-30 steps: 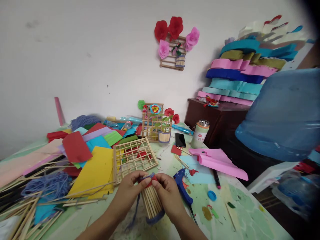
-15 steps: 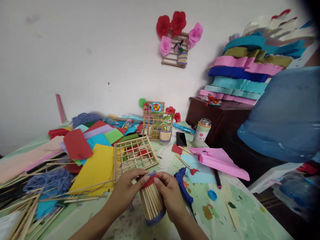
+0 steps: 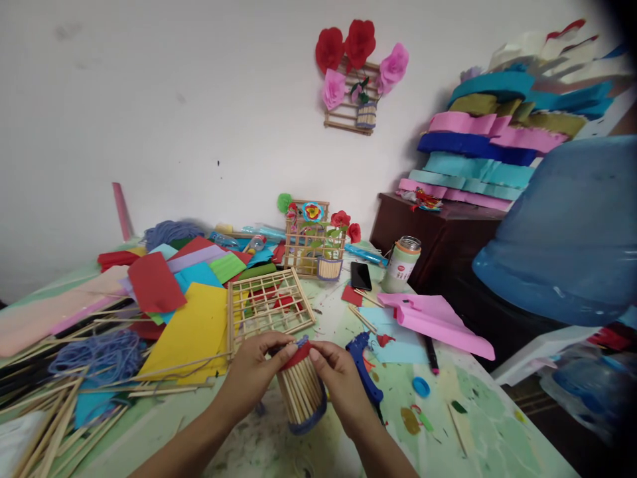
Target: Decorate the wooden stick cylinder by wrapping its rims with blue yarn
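Between my hands is a small basket made of wooden sticks (image 3: 300, 393), tilted, with blue yarn along its lower rim and its upper end. A red strip (image 3: 297, 357) wraps the sticks near the upper end. My left hand (image 3: 259, 368) pinches the strip's left side with thumb and fingers. On the other side, my right hand (image 3: 339, 375) is closed on the basket, its thumb pressed on the strip's right end. Just beyond my hands lies a stick lattice frame (image 3: 271, 302). A blue glue gun (image 3: 365, 372) rests right of my right hand, partly hidden by it.
Coloured paper sheets (image 3: 192, 332), blue yarn (image 3: 97, 358) and loose sticks (image 3: 60, 425) cover the left side. A decorated lattice (image 3: 313, 242), a phone (image 3: 361, 276) and an open bottle (image 3: 402, 264) stand or lie behind. Pink paper (image 3: 442, 322) and a marker (image 3: 432, 355) lie right.
The basket's lower rim has risen slightly in view, and my hands have shifted a little with it. Both keep their hold on the red strip. The camera view has moved slightly.
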Demonstrator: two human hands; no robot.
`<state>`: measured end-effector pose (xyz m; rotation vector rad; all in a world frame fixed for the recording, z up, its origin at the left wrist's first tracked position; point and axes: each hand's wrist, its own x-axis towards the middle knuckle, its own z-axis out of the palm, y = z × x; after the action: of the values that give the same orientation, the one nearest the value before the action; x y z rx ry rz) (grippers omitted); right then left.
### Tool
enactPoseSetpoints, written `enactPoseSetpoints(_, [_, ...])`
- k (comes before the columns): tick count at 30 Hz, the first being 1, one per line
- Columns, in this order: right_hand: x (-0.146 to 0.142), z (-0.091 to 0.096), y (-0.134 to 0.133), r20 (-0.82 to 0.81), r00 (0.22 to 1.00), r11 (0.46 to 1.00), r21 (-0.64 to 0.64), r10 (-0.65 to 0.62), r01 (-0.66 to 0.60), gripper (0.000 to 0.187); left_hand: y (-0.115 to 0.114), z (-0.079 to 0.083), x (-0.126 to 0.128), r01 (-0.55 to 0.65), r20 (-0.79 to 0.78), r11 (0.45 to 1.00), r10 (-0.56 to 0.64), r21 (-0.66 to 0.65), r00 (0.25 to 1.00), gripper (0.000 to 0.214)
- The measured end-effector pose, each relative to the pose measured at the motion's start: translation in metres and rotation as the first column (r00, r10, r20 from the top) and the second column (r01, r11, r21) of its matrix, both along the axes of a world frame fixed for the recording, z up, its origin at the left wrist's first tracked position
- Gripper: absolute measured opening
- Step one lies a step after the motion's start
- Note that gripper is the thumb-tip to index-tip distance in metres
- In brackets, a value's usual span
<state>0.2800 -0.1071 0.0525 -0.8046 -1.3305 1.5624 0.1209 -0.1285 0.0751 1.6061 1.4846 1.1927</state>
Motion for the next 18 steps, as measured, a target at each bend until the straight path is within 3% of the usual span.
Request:
enactPoseSetpoints(3, [0.004,-0.007,0.004,0.033,0.992,0.991,-0.045,-0.125,0.127,0.045,0.0,0.001,0.0,-0.024,0.056,1.0,0.024,-0.014,0.998,0.022])
enactPoseSetpoints(6, [0.011,-0.013,0.011,-0.063,0.962,0.957,-0.133,-0.266,0.256,0.054,0.0,0.002,0.0,-0.049,0.162,0.997,0.058,-0.054,0.985,0.025])
enactPoseSetpoints(10, [0.019,-0.009,0.011,-0.118,0.901,0.905,-0.14,-0.418,0.401,0.037,0.001,0.002,-0.002,-0.068,0.264,0.994,0.087,-0.082,0.961,0.027])
enactPoseSetpoints(12, [0.019,-0.006,0.006,-0.104,0.911,0.915,-0.105,-0.399,0.389,0.03,0.001,0.0,-0.001,-0.063,0.274,0.995,0.083,-0.081,0.958,0.028])
enactPoseSetpoints(15, [0.011,-0.006,-0.005,-0.03,0.968,0.969,-0.011,-0.249,0.248,0.028,0.0,-0.001,0.001,-0.04,0.278,0.996,0.062,-0.083,0.958,0.027])
enactPoseSetpoints(18, [0.0,-0.012,-0.015,0.021,0.98,0.98,0.007,-0.197,0.197,0.039,-0.001,-0.001,0.003,-0.041,0.288,0.995,0.067,-0.095,0.955,0.027])
